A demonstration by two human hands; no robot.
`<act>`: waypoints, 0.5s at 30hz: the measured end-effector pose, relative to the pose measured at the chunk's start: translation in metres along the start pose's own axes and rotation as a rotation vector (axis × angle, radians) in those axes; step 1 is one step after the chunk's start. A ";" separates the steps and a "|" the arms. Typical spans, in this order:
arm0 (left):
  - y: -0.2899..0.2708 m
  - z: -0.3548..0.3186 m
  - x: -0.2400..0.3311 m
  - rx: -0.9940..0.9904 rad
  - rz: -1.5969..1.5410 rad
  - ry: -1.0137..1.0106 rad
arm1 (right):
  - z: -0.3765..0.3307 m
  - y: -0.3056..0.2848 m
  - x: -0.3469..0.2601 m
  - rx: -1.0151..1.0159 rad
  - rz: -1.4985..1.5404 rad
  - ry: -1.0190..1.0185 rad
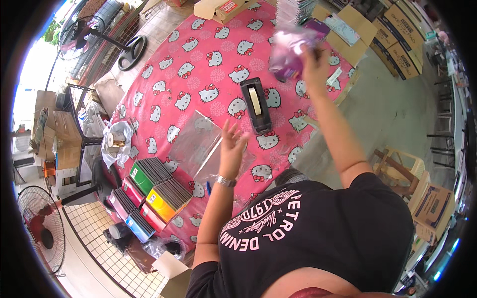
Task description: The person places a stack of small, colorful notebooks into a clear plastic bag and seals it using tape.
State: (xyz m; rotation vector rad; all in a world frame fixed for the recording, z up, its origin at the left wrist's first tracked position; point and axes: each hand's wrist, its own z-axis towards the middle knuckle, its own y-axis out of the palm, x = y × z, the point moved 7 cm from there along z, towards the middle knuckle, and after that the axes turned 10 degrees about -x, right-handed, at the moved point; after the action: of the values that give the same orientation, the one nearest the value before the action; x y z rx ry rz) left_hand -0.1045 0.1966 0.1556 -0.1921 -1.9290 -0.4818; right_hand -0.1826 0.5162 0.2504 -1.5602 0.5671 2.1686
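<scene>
At the far right of the table, my right hand (316, 63) is closed on a purple pack in shiny clear plastic (287, 55), blurred by motion. My left hand (233, 144) is raised nearer to me, fingers spread, with nothing in it. Clear plastic bags (191, 147) lie flat on the pink patterned tablecloth (166, 87), beside and under that hand. Between the two hands stands a black tape dispenser (263, 121) with a roll of pale tape.
Several stacks of coloured spiral notebooks (169, 197) stand at the table's left edge. Past the purple pack are more spiral-bound books (293, 11) and an open carton (365, 32). A white plastic bag (112, 154), floor fans (42, 231) and stacked cartons (400, 37) surround the table.
</scene>
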 end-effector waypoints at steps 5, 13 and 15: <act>0.016 0.051 -0.120 0.072 0.764 0.030 | 0.136 -0.101 0.070 0.385 -0.337 0.250; 0.040 0.098 -0.088 0.126 0.736 -0.159 | 0.151 -0.138 0.111 0.275 -0.338 0.323; 0.030 0.111 -0.078 0.203 0.741 -0.115 | 0.125 -0.116 0.091 0.268 -0.541 0.106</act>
State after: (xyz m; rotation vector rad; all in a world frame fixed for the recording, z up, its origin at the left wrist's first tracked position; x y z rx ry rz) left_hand -0.1569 0.2766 0.0550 -0.7762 -1.8395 0.2211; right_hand -0.2441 0.6892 0.1901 -1.4761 0.3887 1.5496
